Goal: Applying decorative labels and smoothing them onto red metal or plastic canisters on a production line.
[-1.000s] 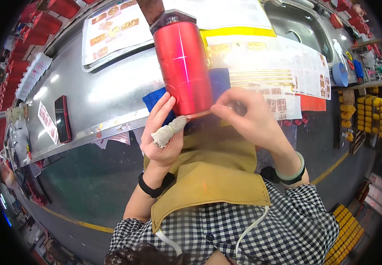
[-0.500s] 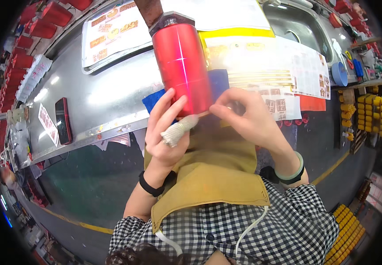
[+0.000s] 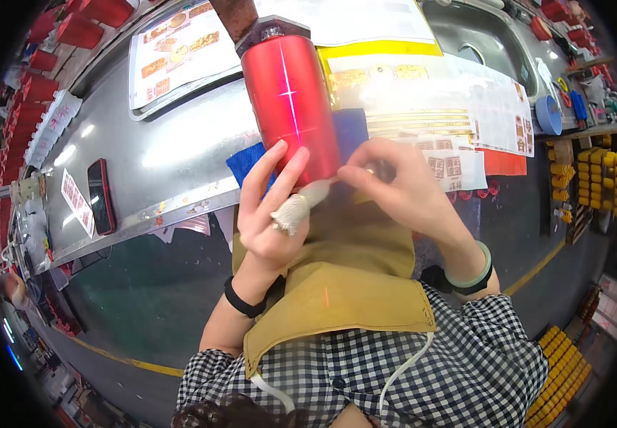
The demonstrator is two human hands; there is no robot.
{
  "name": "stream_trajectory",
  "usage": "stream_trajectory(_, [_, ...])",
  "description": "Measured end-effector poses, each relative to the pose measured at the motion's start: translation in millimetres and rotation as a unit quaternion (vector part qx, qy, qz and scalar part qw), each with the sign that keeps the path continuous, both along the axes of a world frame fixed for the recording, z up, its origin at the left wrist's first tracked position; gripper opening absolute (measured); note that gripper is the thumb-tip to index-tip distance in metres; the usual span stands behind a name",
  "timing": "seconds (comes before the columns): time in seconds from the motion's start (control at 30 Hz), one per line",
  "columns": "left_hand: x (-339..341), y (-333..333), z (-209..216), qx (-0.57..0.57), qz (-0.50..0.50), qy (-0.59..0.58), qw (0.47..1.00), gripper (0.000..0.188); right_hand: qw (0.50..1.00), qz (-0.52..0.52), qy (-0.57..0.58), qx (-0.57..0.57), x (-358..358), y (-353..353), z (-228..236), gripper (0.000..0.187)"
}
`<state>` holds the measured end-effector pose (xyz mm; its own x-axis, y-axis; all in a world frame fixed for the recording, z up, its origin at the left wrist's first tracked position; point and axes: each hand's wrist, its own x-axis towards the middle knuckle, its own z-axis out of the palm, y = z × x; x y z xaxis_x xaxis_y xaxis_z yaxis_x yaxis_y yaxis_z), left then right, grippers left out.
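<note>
We have the red cylinder in front of us, its far end against a dark metal fitting and its near end facing our tan apron. Our left hand is at the cylinder's near left side: the two foremost fingers lie lengthwise on its red wall, straight and slightly apart. A pale knitted piece sits at this hand, its narrow tip just beside the cylinder's near rim; we cannot tell whether it is worn on the thumb or held. Our right hand is just right of the near rim, thumb and forefinger pressed together at the tips; we cannot make out whether something thin is pinched between them.

A blue cloth shows on both sides of the cylinder. Well left of the cylinder, on the metal surface, we see a phone and, beyond it, a printed slip. A tray with printed sheets lies left of the cylinder's far end. Right of the cylinder are white papers, a red sheet and, farther off, a blue bowl.
</note>
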<state>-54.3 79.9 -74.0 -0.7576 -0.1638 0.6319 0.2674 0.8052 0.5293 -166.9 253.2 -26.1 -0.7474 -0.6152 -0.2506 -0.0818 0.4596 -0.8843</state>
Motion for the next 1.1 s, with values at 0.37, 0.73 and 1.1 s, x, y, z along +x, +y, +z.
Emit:
stream_trajectory(0.37, [11,-4,-11,0.0,0.023,0.024,0.999,0.041,1.0,0.001,0.003,-0.01,0,1,-1,0.025])
stream_trajectory(0.73, [8,-3,-29,0.147,0.024,0.057,0.987,0.044,1.0,-0.006,0.008,-0.029,3,-2,-2,0.025])
stream_trajectory(1.1, [7,6,-9,-0.04,0.067,0.033,0.996,0.027,0.999,0.004,0.039,-0.024,2,1,-4,0.023])
